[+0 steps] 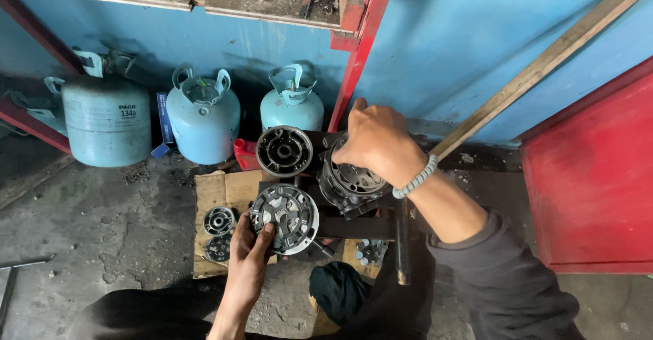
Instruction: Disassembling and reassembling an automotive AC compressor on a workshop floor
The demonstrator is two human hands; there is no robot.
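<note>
Two hands ours: left hand [248,251] pinches a round, slotted metal clutch plate [284,218] just left of the ribbed dark compressor [350,183]; right hand [377,139] closed over the compressor's top.

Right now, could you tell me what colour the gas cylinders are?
Pale blue-green gas cylinders, seen clearly in the head view.

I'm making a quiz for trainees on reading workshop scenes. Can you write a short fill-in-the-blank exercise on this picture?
1. The left hand holds a round metal ____ plate.
2. The right hand rests on the dark compressor body and wears a beaded ____ on its wrist.
3. Against the blue wall stand three pale blue gas ____.
4. Small round parts lie on a piece of ____.

Missing words: clutch; bracelet; cylinders; cardboard
</note>
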